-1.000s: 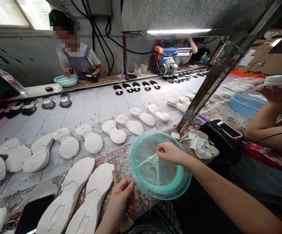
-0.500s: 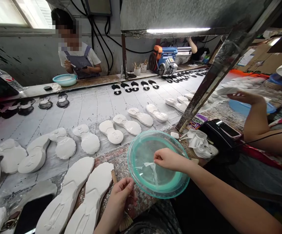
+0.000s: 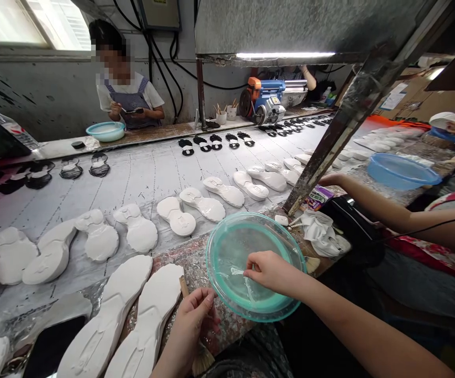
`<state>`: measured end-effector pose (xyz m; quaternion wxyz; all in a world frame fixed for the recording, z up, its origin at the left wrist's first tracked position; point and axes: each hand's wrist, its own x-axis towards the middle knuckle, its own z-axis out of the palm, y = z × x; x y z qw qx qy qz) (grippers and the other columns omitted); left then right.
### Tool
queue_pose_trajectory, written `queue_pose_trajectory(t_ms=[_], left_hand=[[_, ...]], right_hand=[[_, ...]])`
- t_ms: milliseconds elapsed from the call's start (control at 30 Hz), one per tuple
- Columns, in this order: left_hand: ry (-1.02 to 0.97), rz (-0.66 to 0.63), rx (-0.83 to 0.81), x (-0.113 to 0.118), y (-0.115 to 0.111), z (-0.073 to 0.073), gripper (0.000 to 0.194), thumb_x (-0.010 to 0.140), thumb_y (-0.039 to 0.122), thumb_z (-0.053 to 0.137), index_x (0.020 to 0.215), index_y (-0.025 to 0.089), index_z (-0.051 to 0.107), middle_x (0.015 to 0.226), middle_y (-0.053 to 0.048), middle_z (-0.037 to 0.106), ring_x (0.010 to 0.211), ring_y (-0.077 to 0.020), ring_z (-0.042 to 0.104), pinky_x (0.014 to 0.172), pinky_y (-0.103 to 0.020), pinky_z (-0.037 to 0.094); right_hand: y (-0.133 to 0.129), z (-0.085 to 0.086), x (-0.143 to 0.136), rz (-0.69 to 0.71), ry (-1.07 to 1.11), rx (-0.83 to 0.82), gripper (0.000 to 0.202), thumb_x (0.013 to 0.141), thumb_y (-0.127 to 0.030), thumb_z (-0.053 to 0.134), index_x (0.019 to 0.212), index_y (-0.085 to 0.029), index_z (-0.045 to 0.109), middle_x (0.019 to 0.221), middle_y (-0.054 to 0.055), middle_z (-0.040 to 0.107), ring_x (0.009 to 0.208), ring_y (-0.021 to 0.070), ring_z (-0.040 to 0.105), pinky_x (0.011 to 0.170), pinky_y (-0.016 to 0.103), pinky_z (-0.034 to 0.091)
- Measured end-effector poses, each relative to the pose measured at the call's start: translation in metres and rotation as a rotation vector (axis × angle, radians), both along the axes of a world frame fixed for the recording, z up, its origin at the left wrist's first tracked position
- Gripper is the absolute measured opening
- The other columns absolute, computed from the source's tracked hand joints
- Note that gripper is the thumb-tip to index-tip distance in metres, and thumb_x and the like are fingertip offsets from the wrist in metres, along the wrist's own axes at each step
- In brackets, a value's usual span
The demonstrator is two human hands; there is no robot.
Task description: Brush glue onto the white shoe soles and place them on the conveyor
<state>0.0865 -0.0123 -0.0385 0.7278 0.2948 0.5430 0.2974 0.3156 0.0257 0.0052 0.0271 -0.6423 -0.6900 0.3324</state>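
Over the teal basin (image 3: 227,302), my right hand (image 3: 268,270) has its fingers pinched together beside a thin whitish film (image 3: 246,283) on the cover or liquid inside. Whether the fingertips hold the film is too small to tell. My left hand (image 3: 198,315) is curled, palm up, at the front left of the basin, over a wooden-handled brush (image 3: 203,359); the handle end shows above the hand and the bristles below it. Two white soles (image 3: 111,310) lie just left of that hand.
White soles (image 3: 176,216) travel in a row on a conveyor, black straps (image 3: 216,142) behind them. A slanted metal post (image 3: 329,121) stands beyond the basin. A co-worker's arm (image 3: 380,210) reaches in from the right. A black phone (image 3: 52,346) lies front left.
The soles on the conveyor have shifted slightly left. My right hand has moved a little left and down. The co-worker's arm at right has lowered to the conveyor and another sole lies there.
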Motion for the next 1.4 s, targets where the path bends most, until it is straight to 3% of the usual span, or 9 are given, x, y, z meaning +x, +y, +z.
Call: queue_pose_trajectory(t_ms=[133,333,500,600,733,867,1033,1200,1400], left_hand=[[0.013,-0.004,0.008,-0.002,-0.001,0.001,0.054,0.061,0.061,0.080,0.087,0.017,0.062,0.054,0.000,0.063,0.045,-0.0125,0.053,0.042,-0.021,0.034],[-0.024,0.002,0.018,-0.005,-0.002,-0.002,0.049,0.065,0.059,0.079,0.085,0.017,0.062,0.054,0.001,0.061,0.045,-0.0123,0.053,0.044,-0.021,0.036],[-0.029,0.016,0.035,-0.006,-0.003,-0.004,0.047,0.065,0.058,0.079,0.083,0.018,0.062,0.053,0.001,0.060,0.046,-0.0120,0.054,0.045,-0.021,0.038],[-0.032,0.009,0.036,-0.007,-0.004,-0.004,0.046,0.066,0.057,0.078,0.083,0.018,0.062,0.054,0.001,0.060,0.047,-0.0121,0.054,0.045,-0.021,0.039],[-0.033,0.007,0.035,-0.006,-0.004,-0.003,0.046,0.067,0.057,0.078,0.085,0.018,0.062,0.056,0.001,0.060,0.049,-0.0127,0.056,0.045,-0.021,0.038],[-0.026,0.019,0.030,-0.006,-0.003,0.000,0.050,0.063,0.059,0.080,0.084,0.017,0.062,0.055,0.002,0.060,0.049,-0.0121,0.055,0.046,-0.020,0.038],[-0.050,0.031,0.006,-0.008,-0.003,0.004,0.052,0.059,0.059,0.082,0.083,0.018,0.061,0.054,0.002,0.059,0.049,-0.0123,0.055,0.045,-0.020,0.037],[-0.066,0.034,0.000,-0.011,-0.005,0.002,0.049,0.062,0.057,0.081,0.084,0.019,0.061,0.056,0.002,0.060,0.049,-0.0125,0.055,0.045,-0.021,0.039],[-0.086,0.033,-0.019,-0.010,-0.007,0.001,0.045,0.066,0.056,0.080,0.085,0.020,0.060,0.057,0.003,0.059,0.047,-0.0127,0.054,0.042,-0.022,0.039]], right_hand=[[0.001,-0.005,-0.008,0.032,-0.032,0.026,0.013,0.089,-0.027,0.067,0.097,-0.019,0.073,0.082,0.003,0.070,0.076,0.0183,0.062,0.061,0.024,0.032],[0.014,-0.004,-0.005,0.028,-0.071,0.029,0.018,0.089,-0.017,0.058,0.092,-0.018,0.076,0.085,0.005,0.072,0.078,0.0190,0.064,0.061,0.025,0.035],[0.014,-0.003,-0.003,0.065,-0.069,0.021,0.019,0.091,-0.023,0.058,0.095,-0.018,0.076,0.084,0.004,0.072,0.074,0.0174,0.064,0.060,0.024,0.037],[0.008,-0.004,-0.008,0.130,-0.070,0.043,0.017,0.089,-0.026,0.062,0.096,-0.019,0.076,0.090,0.006,0.074,0.082,0.0206,0.066,0.065,0.025,0.039],[0.006,-0.006,-0.013,0.167,-0.090,0.056,0.017,0.085,-0.016,0.060,0.088,-0.017,0.076,0.093,0.009,0.074,0.088,0.0238,0.067,0.069,0.027,0.039],[0.014,-0.010,-0.008,0.101,-0.068,0.037,0.013,0.086,-0.014,0.059,0.086,-0.016,0.072,0.084,0.006,0.071,0.079,0.0182,0.064,0.066,0.026,0.040],[0.026,-0.016,0.003,-0.040,-0.060,-0.040,0.010,0.090,-0.023,0.067,0.090,-0.014,0.064,0.080,-0.001,0.063,0.069,0.0130,0.058,0.065,0.026,0.045],[0.017,0.000,0.006,-0.138,-0.063,-0.028,0.008,0.093,-0.022,0.063,0.089,-0.016,0.059,0.078,0.000,0.061,0.070,0.0125,0.057,0.059,0.021,0.037],[-0.017,0.005,-0.005,-0.034,-0.065,-0.111,0.031,0.079,-0.037,0.077,0.066,-0.019,0.055,0.060,-0.004,0.054,0.057,0.0121,0.046,0.050,0.024,0.024]])
